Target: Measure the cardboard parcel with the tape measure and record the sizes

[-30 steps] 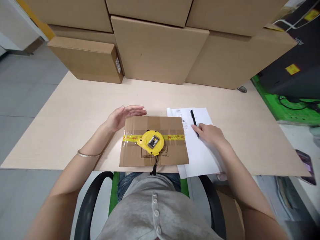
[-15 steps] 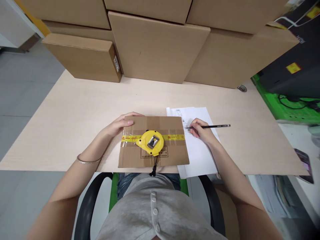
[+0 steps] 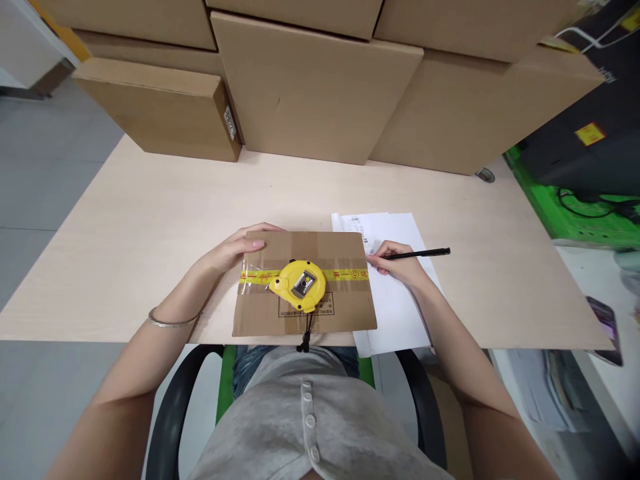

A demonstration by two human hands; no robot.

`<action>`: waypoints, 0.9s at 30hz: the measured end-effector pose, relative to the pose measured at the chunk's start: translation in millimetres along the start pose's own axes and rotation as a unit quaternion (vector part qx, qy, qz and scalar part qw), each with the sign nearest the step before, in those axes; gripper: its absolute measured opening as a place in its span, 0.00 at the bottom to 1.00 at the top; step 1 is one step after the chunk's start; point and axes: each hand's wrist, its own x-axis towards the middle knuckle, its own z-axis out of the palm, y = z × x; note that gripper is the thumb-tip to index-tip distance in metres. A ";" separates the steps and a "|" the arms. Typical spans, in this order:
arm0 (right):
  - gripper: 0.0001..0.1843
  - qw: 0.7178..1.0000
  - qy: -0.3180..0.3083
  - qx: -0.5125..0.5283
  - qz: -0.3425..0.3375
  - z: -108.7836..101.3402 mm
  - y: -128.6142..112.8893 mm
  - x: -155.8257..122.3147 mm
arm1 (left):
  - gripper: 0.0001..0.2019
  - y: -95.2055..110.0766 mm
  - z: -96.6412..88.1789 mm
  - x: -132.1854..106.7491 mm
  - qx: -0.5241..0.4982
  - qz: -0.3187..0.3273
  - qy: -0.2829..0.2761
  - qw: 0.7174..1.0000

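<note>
A flat cardboard box [image 3: 350, 303] with yellow printed tape lies near the table's front edge. My left hand [image 3: 239, 247] grips its far left corner, thumb on top and the other fingers behind it. On the box rests a yellow tape measure [image 3: 285, 287], its black wrist cord hanging towards me. White paper sheets [image 3: 395, 313] lie partly under the box's right side. Over them my right hand [image 3: 397, 262] is closed round a black pen [image 3: 425, 253], close to the box's right edge. The pen's tip is hidden by my fingers.
Large cardboard boxes [image 3: 315, 93] stand stacked along the table's back, with a smaller box [image 3: 155, 113] at the left. A phone [image 3: 606, 327] lies beyond the table's right edge. Dark equipment [image 3: 575, 153] sits on a green surface [image 3: 595, 217].
My right hand has shifted slightly left with the pen, bringing its fingertips to the box's right edge. My left hand keeps its hold on the box, and the tape measure stays on top.
</note>
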 end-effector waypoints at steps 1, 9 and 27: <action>0.25 1.000 -0.001 0.001 0.001 0.0 0.8 0.6 | 0.24 0.2 0.1 0.0 0.001 0.000 0.000 1.000; 0.24 1.000 -0.004 -0.005 0.008 2.1 0.5 1.2 | 0.23 -1.6 -1.6 1.4 0.003 0.002 -0.015 1.000; 0.25 1.000 0.014 -0.017 0.018 -0.3 -1.7 -0.8 | 0.23 -1.7 -3.0 0.9 0.010 0.004 -0.014 1.000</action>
